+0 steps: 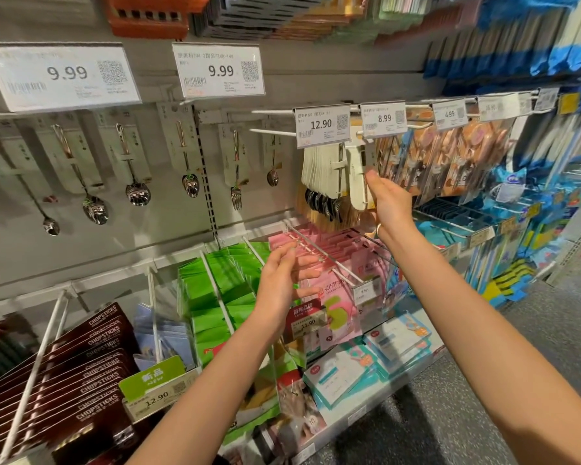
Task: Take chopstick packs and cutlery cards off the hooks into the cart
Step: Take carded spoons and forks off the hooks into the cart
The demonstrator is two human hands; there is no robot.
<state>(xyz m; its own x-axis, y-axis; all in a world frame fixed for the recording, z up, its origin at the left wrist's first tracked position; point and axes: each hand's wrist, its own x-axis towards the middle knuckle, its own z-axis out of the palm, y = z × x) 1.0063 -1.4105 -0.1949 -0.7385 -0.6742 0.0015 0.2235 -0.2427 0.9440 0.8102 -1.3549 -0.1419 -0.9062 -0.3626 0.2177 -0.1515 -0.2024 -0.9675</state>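
The right hand [390, 201] reaches up to a bunch of cream cutlery cards [329, 171] hanging on a white hook [272, 132] under the 12.90 price tag [322, 125], its fingertips touching the front card's edge; whether it pinches the card cannot be told. The left hand [284, 278] hovers lower with fingers loosely spread, holding nothing, before the pink packs [336, 263]. Dark red chopstick packs [91, 360] hang at lower left.
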